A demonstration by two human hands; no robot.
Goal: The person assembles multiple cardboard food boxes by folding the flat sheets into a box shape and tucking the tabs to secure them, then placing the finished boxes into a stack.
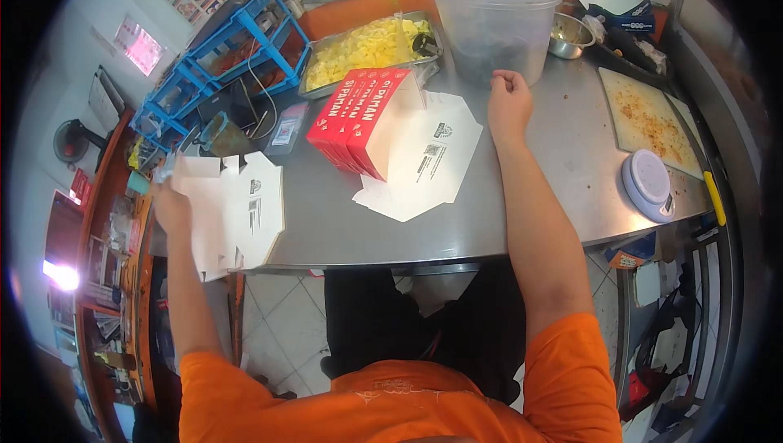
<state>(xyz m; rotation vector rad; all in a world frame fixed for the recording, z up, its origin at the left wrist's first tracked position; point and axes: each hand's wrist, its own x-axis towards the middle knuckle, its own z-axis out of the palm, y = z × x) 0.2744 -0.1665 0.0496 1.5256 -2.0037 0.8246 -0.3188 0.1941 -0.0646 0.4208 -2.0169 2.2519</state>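
My left hand (172,208) is at the left edge of flat white cartons (259,219) with dark print, which lie at the table's left end. Its fingers are too indistinct to show whether they grip the cardboard. My right hand (511,104) is curled into a loose fist, with nothing showing in it, just in front of a large clear plastic tub (497,27). Between my hands, several red cartons (351,125) are nested together on the steel table. From the nested group, a white printed carton flap (436,161) spreads out toward the right.
Behind the cartons is a metal tray of chopped yellow food (359,51). A blue plastic rack (245,43) stands at the back left. A steel bowl (568,36), a cutting board with crumbs (650,121), a round white container (650,178) and a yellow-handled tool (715,198) line the right.
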